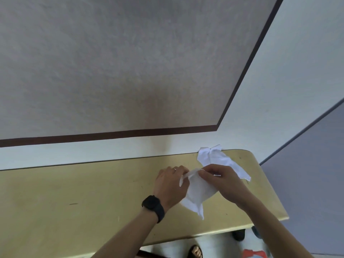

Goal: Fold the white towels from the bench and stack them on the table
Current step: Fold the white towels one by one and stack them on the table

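Left grip (pixel 172 183) and right grip (pixel 219 178) both pinched on white towel (pixel 198 194) top edge above desk (pixel 74 192); second towel (pixel 219 161) just beyond right grip.

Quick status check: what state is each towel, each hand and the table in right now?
Held towel: lifted by its top edge, hanging to the table, not folded.
Second towel: crumpled on the table's far right end, untouched.
Left hand: fingers pinching the held towel's edge.
Right hand: pinching the same edge.
Table: bears both towels.

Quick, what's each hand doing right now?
Left hand: closed, pinching the towel at its top edge.
Right hand: closed, pinching the same towel's top edge.
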Demonstrator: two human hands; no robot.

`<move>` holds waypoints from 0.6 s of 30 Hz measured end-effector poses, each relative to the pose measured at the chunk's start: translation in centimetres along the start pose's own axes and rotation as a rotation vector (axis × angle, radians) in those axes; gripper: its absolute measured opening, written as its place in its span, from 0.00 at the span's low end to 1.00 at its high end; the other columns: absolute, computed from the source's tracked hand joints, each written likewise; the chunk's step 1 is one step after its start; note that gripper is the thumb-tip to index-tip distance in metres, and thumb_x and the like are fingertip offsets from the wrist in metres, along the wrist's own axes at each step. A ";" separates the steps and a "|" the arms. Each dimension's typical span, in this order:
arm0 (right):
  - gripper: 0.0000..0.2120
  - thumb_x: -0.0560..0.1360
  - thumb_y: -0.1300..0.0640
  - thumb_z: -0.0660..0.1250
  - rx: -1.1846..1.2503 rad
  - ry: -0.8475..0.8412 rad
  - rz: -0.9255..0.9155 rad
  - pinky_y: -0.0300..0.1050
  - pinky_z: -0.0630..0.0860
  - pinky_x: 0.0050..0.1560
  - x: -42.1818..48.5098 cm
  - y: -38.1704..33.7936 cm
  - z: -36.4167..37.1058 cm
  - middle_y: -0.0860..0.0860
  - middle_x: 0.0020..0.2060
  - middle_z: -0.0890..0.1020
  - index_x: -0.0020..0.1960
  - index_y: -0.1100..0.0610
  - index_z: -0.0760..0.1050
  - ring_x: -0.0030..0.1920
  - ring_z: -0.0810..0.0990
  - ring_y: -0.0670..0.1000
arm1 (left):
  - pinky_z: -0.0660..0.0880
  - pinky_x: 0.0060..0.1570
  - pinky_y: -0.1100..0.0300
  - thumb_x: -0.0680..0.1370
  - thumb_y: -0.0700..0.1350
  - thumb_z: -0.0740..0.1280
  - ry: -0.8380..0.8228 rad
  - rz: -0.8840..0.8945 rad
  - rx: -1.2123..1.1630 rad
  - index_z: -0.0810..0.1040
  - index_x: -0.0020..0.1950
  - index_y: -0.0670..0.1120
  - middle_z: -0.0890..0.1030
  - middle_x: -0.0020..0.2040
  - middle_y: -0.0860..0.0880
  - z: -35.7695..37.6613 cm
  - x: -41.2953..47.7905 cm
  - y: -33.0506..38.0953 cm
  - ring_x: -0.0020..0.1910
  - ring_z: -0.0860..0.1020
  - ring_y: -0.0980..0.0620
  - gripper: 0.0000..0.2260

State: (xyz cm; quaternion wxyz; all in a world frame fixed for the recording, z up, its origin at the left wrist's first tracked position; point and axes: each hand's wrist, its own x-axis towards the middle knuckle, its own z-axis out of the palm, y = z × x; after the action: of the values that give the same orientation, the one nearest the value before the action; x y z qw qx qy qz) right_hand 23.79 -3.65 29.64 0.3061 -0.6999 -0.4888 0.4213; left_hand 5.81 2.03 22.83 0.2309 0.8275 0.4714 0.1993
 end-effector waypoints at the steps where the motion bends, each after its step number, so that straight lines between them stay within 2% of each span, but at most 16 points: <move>1: 0.06 0.78 0.49 0.69 -0.004 0.020 0.002 0.28 0.72 0.38 0.0 0.1 -0.1 0.42 0.40 0.85 0.45 0.47 0.84 0.42 0.81 0.39 | 0.71 0.53 0.56 0.78 0.49 0.62 0.007 0.000 0.016 0.79 0.55 0.52 0.83 0.47 0.56 0.0 -0.1 -0.6 0.45 0.78 0.50 0.09; 4: 0.06 0.78 0.47 0.69 -0.131 0.087 0.004 0.25 0.70 0.37 -0.2 0.8 -0.9 0.42 0.39 0.84 0.46 0.46 0.83 0.41 0.79 0.36 | 0.68 0.50 0.61 0.81 0.49 0.62 -0.053 -0.013 0.045 0.79 0.61 0.53 0.83 0.51 0.55 -1.1 -0.8 -2.7 0.49 0.78 0.51 0.11; 6: 0.05 0.78 0.47 0.68 -0.242 0.098 0.010 0.28 0.70 0.37 -0.3 1.7 -1.3 0.39 0.41 0.84 0.47 0.44 0.82 0.42 0.78 0.33 | 0.70 0.49 0.61 0.83 0.51 0.60 -0.108 -0.011 0.064 0.79 0.63 0.54 0.83 0.54 0.55 -2.3 -1.4 -4.6 0.52 0.79 0.52 0.12; 11: 0.05 0.80 0.48 0.65 -0.490 0.067 -0.040 0.31 0.68 0.41 0.8 4.4 -1.1 0.38 0.42 0.81 0.50 0.43 0.81 0.45 0.78 0.39 | 0.76 0.48 0.57 0.82 0.61 0.54 -0.236 -0.031 0.189 0.82 0.60 0.53 0.84 0.52 0.53 -4.8 -2.0 -9.1 0.49 0.80 0.52 0.21; 14: 0.08 0.81 0.49 0.64 -0.589 0.106 -0.108 0.41 0.75 0.45 2.8 5.7 -0.4 0.40 0.45 0.81 0.55 0.47 0.82 0.46 0.79 0.43 | 0.77 0.52 0.57 0.81 0.54 0.63 -0.166 -0.083 0.148 0.83 0.58 0.52 0.81 0.54 0.56 -5.8 -0.5 -10.2 0.50 0.79 0.55 0.12; 16: 0.10 0.82 0.50 0.63 -0.651 0.153 -0.157 0.47 0.77 0.45 4.5 6.1 0.1 0.44 0.48 0.83 0.57 0.48 0.81 0.48 0.79 0.47 | 0.76 0.52 0.59 0.81 0.53 0.65 -0.122 -0.115 0.144 0.83 0.57 0.52 0.79 0.54 0.56 -6.5 0.9 -10.6 0.49 0.78 0.56 0.10; 18: 0.10 0.82 0.51 0.62 -0.684 0.206 -0.215 0.46 0.75 0.42 6.3 6.3 0.3 0.46 0.48 0.84 0.58 0.50 0.81 0.49 0.79 0.49 | 0.74 0.47 0.63 0.81 0.53 0.65 -0.084 -0.117 0.169 0.83 0.56 0.53 0.80 0.52 0.57 -7.1 2.1 -10.9 0.47 0.78 0.57 0.09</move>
State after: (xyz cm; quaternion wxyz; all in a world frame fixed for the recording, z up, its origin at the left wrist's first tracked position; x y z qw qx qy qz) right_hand 27.20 0.16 22.40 0.1444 -0.7450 -0.6389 0.1265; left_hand -4.59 10.15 22.67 0.1912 0.8228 0.5237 0.1103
